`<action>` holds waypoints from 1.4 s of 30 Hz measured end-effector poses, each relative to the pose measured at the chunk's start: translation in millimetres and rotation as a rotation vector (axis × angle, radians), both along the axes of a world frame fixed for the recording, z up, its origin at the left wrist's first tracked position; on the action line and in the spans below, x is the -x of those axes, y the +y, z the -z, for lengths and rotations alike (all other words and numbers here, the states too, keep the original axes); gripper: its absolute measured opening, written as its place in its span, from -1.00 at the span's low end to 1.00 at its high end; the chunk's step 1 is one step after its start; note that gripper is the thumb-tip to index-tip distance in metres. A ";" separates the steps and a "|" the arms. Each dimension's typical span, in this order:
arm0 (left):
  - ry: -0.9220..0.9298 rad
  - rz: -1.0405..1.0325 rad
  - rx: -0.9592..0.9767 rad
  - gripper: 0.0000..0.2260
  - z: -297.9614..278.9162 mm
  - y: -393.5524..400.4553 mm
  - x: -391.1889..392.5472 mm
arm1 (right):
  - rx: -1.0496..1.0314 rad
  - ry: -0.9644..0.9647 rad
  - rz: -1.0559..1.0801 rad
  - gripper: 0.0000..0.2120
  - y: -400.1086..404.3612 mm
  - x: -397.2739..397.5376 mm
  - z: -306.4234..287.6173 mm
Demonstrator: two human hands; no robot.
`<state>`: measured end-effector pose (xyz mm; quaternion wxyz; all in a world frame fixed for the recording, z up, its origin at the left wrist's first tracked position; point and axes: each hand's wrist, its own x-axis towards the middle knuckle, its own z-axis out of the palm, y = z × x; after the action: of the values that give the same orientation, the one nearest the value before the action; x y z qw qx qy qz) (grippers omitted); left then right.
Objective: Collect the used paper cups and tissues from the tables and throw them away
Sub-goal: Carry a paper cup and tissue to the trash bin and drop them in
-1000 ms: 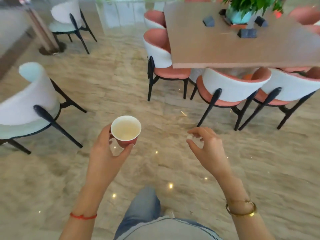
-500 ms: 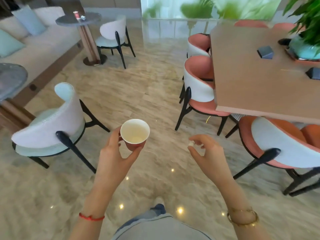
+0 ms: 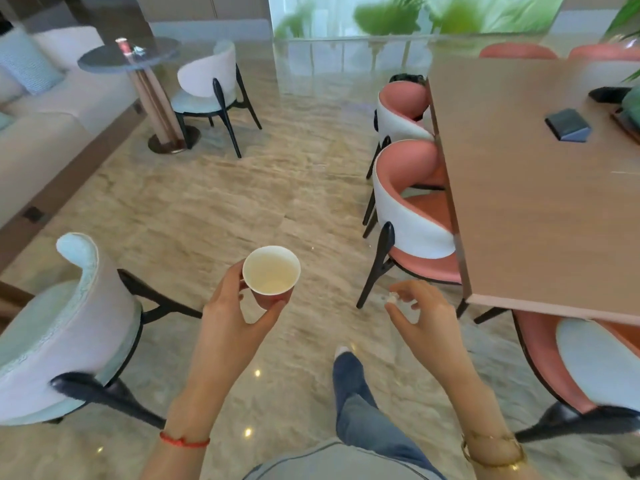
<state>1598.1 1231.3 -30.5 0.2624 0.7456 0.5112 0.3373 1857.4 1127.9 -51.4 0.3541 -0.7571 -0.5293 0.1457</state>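
At ten o'clock, far off, a second cup is standing on the round tabletop beside the sofa. Nearer, at eight o'clock, a pale green chair is standing on the marble floor. The left hand is gripping a red paper cup upright, thumb and fingers curling round its wall. The right hand is pinching a small white tissue scrap between thumb and fingertips. At two o'clock, pink chairs are sitting tucked against a wooden tabletop.
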 end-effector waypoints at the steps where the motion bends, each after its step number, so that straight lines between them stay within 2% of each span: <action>1: -0.001 -0.004 0.002 -0.36 1.4 23.0 -11.5 | -0.001 0.002 -0.002 -0.79 24.3 -12.4 0.9; 14: -0.028 -0.098 -0.028 -0.39 -27.3 309.5 -148.0 | -0.042 -0.032 -0.117 -0.81 347.7 -158.1 -32.0; 23: -0.011 -0.089 -0.033 -0.37 -9.2 507.4 -213.3 | -0.003 -0.041 -0.106 -0.80 537.8 -220.7 -3.8; 31: -0.046 0.072 -0.066 -0.37 -29.9 738.1 -286.3 | -0.046 -0.058 -0.014 -0.77 742.6 -280.4 -25.9; 37: -0.079 0.202 -0.061 -0.42 -41.8 873.5 -359.6 | -0.032 -0.027 0.100 -0.82 846.9 -338.4 -29.2; 42: -0.087 0.272 -0.019 -0.43 -23.9 974.7 -422.7 | -0.056 0.029 0.187 -0.82 932.7 -394.9 -13.0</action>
<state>2020.9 2206.1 -6.6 0.3208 0.7951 0.3902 0.3355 2252.2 2060.7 -38.4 0.3948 -0.7907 -0.4551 0.1084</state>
